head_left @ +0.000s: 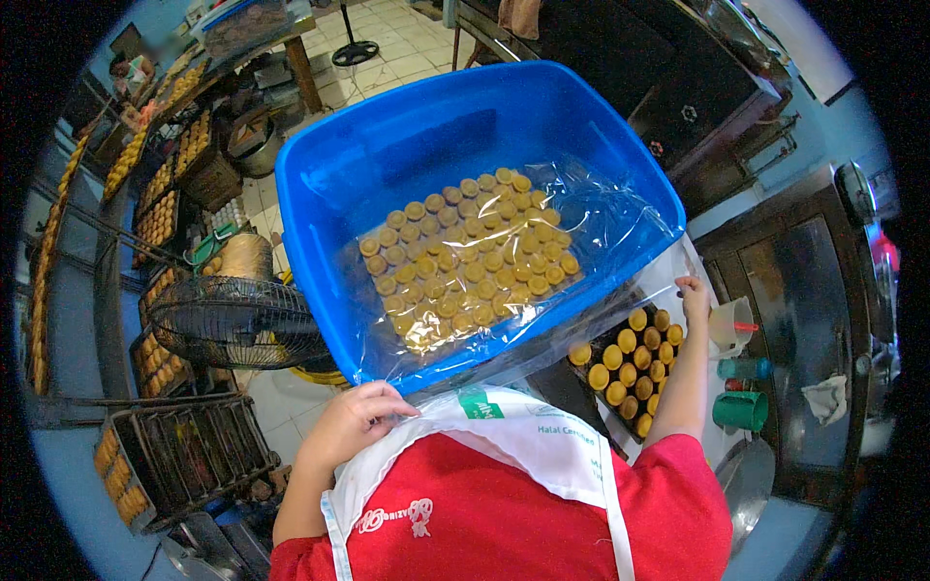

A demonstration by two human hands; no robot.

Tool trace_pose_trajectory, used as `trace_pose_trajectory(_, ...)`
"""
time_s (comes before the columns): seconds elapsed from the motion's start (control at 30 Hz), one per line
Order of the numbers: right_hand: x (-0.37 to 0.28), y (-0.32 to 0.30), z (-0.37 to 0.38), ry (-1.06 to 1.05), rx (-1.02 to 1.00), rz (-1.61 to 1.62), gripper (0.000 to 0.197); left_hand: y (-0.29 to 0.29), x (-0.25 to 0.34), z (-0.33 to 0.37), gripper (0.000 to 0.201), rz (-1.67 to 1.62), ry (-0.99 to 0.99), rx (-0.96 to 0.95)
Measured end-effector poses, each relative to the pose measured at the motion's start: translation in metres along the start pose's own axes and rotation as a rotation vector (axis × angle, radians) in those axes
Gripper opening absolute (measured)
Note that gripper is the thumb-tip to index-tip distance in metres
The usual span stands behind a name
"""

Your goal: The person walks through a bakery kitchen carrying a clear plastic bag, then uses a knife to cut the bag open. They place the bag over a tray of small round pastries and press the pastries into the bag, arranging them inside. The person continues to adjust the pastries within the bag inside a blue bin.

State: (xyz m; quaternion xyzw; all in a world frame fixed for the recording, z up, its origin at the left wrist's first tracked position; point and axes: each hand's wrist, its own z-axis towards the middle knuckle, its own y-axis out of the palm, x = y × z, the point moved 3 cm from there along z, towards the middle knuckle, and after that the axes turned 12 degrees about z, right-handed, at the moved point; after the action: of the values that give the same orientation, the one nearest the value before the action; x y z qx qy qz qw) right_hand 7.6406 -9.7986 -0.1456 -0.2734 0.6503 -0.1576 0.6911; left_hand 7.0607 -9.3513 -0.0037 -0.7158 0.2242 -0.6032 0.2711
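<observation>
A big blue plastic tub stands in front of me, tilted in the view. Rows of small round golden pastries lie inside, under a clear plastic sheet. The sheet runs over the tub's near and right rim. By the near left corner, my left hand has its fingers pinched together at the sheet's edge. My right hand reaches out past the right rim, its fingers closed on the sheet's other side. Below that forearm sits a dark tray of round pastries.
A black fan stands close left of the tub. Racks with bread trays line the left side. On the right are a green cup, a white container and a dark wooden door. Another person is far left.
</observation>
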Motion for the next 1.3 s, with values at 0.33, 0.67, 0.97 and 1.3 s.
trace_pose_trajectory(0.33,-0.029,0.061,-0.067,0.260,-0.180,0.561,0.055,0.041,-0.056,-0.036,0.067,0.115,-0.073,-0.114)
trace_pose_trajectory(0.67,-0.159,0.032,0.015,-0.546,0.247,-0.068,0.026,-0.064,-0.012,-0.051,0.058,-0.437,-0.181,-0.346)
trace_pose_trajectory(0.97,-0.158,0.161,0.131,-0.306,-0.388,-0.591,0.066,-0.002,-0.005,0.164,0.076,0.512,-0.096,-0.017)
trace_pose_trajectory(1.3,-0.198,0.147,0.108,-0.437,-0.070,-0.837,0.017,0.039,-0.035,0.140,0.109,0.419,-0.655,-0.551)
